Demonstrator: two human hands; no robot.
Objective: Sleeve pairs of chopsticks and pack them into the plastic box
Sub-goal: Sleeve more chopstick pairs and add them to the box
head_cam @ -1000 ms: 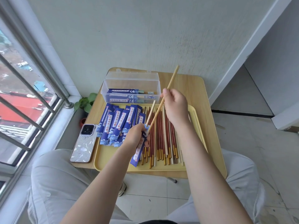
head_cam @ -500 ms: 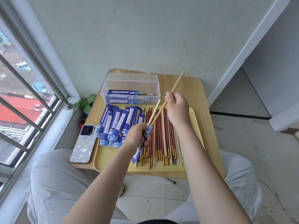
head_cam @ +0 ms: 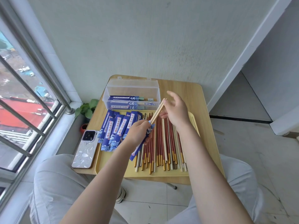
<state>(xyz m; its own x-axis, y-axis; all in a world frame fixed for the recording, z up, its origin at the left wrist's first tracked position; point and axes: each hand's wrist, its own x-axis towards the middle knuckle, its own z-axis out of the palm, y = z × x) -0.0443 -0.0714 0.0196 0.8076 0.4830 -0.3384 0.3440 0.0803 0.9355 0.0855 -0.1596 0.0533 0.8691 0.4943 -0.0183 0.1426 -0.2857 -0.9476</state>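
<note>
Change: since half a second earlier the pale chopstick pair (head_cam: 157,110) has slid deeper into the blue paper sleeve (head_cam: 140,147), so less bare wood stands out; the right hand has let its fingers spread.
Left hand (head_cam: 139,132): fingers curled round the mouth of the sleeve, pinching the crumpled paper; the sleeve's flat tail slants down toward the near left over the loose sticks.
Right hand (head_cam: 175,110): above the tray, thumb and fingertips at the upper end of the pair, the other fingers straight and fanned; whether it truly grips the sticks cannot be told.
Chopstick pair: two slim, square-ended sticks of plain light wood, side by side, tilted up to the right, lower ends inside the sleeve.
Loose chopsticks (head_cam: 163,143): a flat row of long thin sticks, dark red with gold tips and cream, lying on the right half of the tray.
Empty sleeves (head_cam: 115,130): glossy blue paper strips with white wave print and a white label band, overlapping on the tray's left half.
Tray (head_cam: 113,172): smooth pale-yellow rectangle with rounded corners and a low rim, on the wooden table (head_cam: 192,91).
Plastic box (head_cam: 131,94): clear, oblong, lid open, at the table's far edge, touching the tray; sleeved pairs lie lengthwise inside.
Phone (head_cam: 85,148): face down, marbled silver case, just left of the tray.
</note>
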